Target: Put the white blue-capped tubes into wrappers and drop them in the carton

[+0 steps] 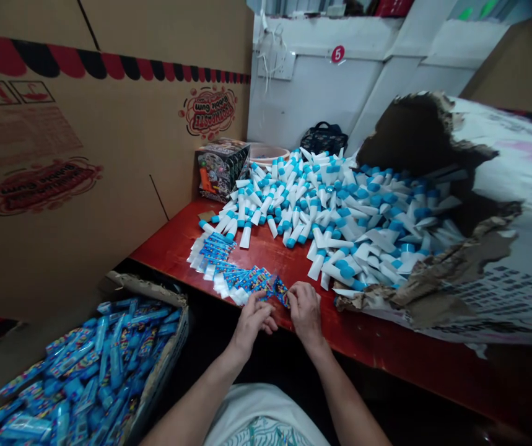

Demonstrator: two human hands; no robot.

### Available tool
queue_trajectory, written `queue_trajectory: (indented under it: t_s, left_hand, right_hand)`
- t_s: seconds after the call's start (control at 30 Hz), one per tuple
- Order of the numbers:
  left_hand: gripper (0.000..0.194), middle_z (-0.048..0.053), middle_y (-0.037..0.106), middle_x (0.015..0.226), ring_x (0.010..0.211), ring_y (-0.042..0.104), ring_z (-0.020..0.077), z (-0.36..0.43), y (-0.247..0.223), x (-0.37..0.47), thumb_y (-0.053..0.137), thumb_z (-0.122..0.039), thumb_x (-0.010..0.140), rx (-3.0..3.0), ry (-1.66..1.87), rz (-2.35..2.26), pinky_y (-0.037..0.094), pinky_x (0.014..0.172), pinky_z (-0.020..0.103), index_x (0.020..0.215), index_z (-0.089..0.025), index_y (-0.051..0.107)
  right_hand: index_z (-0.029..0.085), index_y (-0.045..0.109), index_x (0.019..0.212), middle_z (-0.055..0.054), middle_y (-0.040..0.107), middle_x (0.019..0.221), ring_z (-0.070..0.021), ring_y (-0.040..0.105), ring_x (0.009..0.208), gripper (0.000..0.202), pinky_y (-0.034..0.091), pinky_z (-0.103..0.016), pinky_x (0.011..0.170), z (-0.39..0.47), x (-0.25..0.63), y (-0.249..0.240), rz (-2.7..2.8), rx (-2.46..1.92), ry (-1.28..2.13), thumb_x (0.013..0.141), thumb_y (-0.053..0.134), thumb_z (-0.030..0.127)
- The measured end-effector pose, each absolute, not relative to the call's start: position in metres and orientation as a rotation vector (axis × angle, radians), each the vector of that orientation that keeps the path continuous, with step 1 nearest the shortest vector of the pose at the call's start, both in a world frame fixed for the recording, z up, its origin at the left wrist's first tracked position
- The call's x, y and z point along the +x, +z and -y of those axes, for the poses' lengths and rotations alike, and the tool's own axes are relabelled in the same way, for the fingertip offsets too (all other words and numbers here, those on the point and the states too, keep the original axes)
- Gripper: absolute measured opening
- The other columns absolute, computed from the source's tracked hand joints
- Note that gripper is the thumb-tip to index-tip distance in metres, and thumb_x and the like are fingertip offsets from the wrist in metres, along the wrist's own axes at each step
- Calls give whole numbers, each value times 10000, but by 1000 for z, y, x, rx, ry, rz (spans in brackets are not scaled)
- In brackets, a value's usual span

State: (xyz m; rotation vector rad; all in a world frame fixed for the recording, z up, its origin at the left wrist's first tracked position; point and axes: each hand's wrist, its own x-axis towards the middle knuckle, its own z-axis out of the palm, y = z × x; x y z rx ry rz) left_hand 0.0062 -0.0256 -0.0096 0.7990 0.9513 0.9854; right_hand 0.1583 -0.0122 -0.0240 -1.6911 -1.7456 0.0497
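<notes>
1. Right now, our right hand (306,310) is nearly closed, with the thumb and fingertips pinching the edge of one wrapper (280,291) at the near end of the row.
2. Our left hand (252,319) is half open, with its fingers loosely bent. It is just beside the same end of the row. We cannot tell if its fingertips touch anything, but we see nothing held in it.
3. We have a row of blue printed wrappers (219,248) spread like a fan on the red table (266,244), each one lying partly over the next. They look flat, so we think no tubes are in them yet.
4. Behind the row we see a big heap of white tubes with blue caps (312,186). They are bare, and they spill out of the torn carton (502,248) on our right. That looks like a lot left to do.
5. Down on our left, an open cardboard box (179,322) holds many wrapped tubes (103,347). Those look done to us.
6. At the back we see a toy box (223,167), a pink tub (272,152) and a dark bag (325,137).
</notes>
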Motion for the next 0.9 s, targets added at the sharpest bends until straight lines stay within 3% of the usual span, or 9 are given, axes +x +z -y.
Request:
queue_trajectory:
  t_s: [0.13,0.27,0.33,0.43,0.63,0.9]
  left_hand:
    - [561,-40,567,618,473,567,139,5,-4,26,607,-402,761,799,964,-923,416,468,235,1245,-193,415]
    - [445,-43,562,652,443,501,105,-8,-8,39,638,-355,742,730,1113,-922,390,430,218,1130,-202,484]
    - [386,-26,572,695,496,516,108,-10,-11,40,662,-351,729,716,1178,-910,401,455,217,1055,-196,524]
    - [352,-15,578,697,524,511,111,-14,-14,39,704,-359,694,700,1210,-934,397,477,219,971,-187,569]
    - [275,-34,504,589,501,447,87,-31,-10,38,678,-411,724,773,1248,-928,369,475,207,719,-167,551]
    - [328,-25,552,603,463,481,98,-53,-8,26,684,-452,704,598,1256,-918,353,402,204,819,-168,567]
  right_hand:
    - [192,580,844,-68,608,945,-216,521,912,172,335,-366,851,20,154,-12,1722,-1575,77,917,433,243]
    - [185,581,1018,-81,615,1011,-213,560,934,228,416,-338,821,17,157,-13,1475,-1456,451,863,513,338]
    - [183,600,960,-55,636,889,-193,585,801,256,453,-292,702,13,159,-18,1354,-1393,746,828,552,397]
    - [187,546,671,18,547,580,-140,506,546,324,393,-240,515,5,159,-29,1199,-1322,1090,793,586,484]
    - [179,512,592,33,503,519,-115,457,475,434,347,-227,462,-14,147,-37,1040,-1206,1226,748,620,569]
    - [173,558,642,44,527,578,-108,455,541,314,376,-222,535,-35,146,-25,990,-1205,1190,718,686,449]
